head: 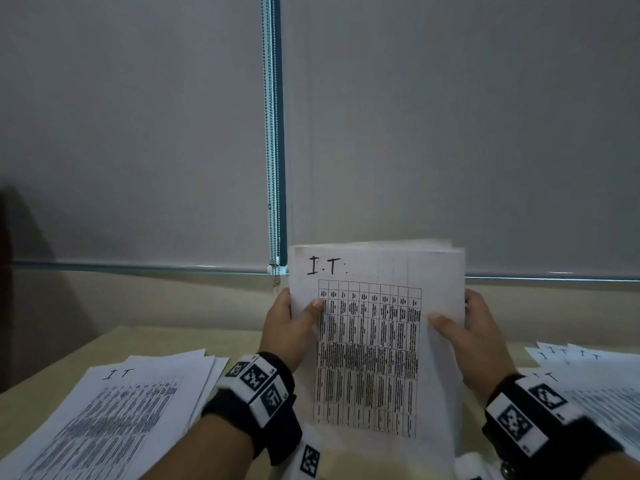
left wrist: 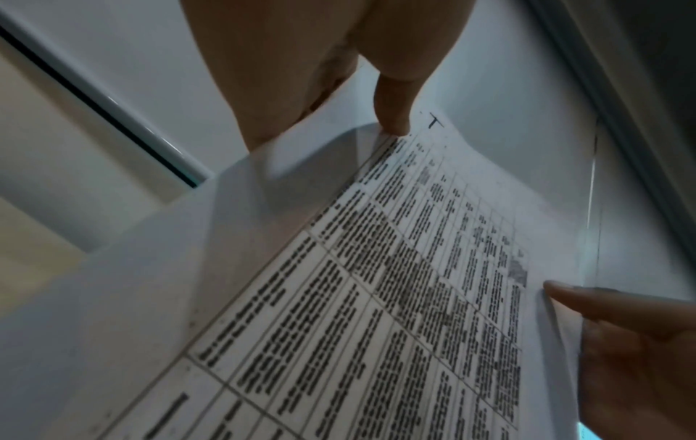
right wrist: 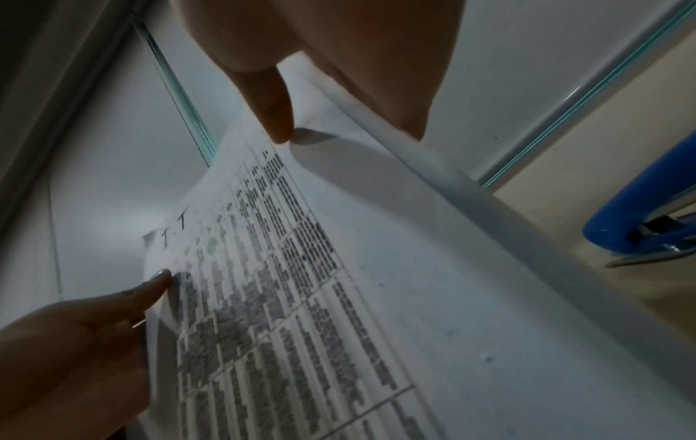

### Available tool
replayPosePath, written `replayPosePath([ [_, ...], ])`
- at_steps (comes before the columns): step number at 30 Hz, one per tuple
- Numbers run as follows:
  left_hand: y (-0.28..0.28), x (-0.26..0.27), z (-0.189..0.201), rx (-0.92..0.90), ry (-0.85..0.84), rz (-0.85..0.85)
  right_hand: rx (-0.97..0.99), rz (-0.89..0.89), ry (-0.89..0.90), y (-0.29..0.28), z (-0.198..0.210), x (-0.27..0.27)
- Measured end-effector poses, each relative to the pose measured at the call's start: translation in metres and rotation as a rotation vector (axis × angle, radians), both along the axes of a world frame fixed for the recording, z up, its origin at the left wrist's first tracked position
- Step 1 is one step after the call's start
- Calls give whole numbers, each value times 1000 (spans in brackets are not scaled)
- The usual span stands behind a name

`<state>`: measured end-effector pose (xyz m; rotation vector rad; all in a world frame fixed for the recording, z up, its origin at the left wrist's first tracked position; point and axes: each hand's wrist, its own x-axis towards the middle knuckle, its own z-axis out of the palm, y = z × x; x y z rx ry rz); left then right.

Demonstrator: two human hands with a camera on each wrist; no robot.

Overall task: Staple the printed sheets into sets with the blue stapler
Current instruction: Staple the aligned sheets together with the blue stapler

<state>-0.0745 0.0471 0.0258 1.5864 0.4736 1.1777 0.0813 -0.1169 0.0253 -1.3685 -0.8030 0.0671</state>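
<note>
I hold a set of printed sheets [head: 377,341] upright in front of me, a table of text with "I.T" handwritten on top. My left hand [head: 289,323] grips its left edge, thumb on the front and fingers behind. My right hand [head: 467,327] grips the right edge the same way. The wrist views show the same sheets [left wrist: 395,282] [right wrist: 301,282] from each side, with each thumb pressed on the front page. The blue stapler [right wrist: 647,208] lies on the table to the right of the sheets, seen only in the right wrist view.
A fanned pile of printed sheets [head: 114,410] lies on the beige table [head: 104,341] at the left. More "I T" sheets [head: 588,375] are spread at the right. Grey roller blinds [head: 138,133] with a bead chain [head: 273,168] hang behind the table.
</note>
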Motion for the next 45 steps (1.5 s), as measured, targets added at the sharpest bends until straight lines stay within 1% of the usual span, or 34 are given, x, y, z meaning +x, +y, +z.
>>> replayPosePath([
  [4,-3,5,6,34,-42,-29,53,22,-55,1,11,-6],
  [8,-5,7,4,47,-26,-17,-36,48,-72,1,6,-9],
  [12,-2,9,5,59,-43,19,-5,-19,-46,2,5,-5],
  [17,-4,11,-8,45,7,26,-126,51,-2,1,-5,-7],
  [19,-1,13,-11,31,-1,37,-157,42,8,2,-5,-1],
  [22,1,16,-15,11,-1,48,-123,-5,50,3,2,14],
  [24,0,16,-20,8,26,42,-114,30,53,4,2,19],
  [26,-1,17,-24,21,46,34,-137,75,9,6,-2,20],
  [29,3,24,-17,64,19,38,-107,71,-1,12,-6,23],
  [32,8,31,-12,84,9,32,-39,34,37,22,-5,27],
  [37,15,34,-30,62,52,-7,-72,63,62,23,-15,30],
  [41,22,33,-21,72,-12,7,-78,112,104,18,-11,41],
  [43,25,33,-12,82,-79,5,-76,128,100,18,-10,45],
  [45,26,36,-4,95,-110,-2,-84,133,84,20,-10,45],
])
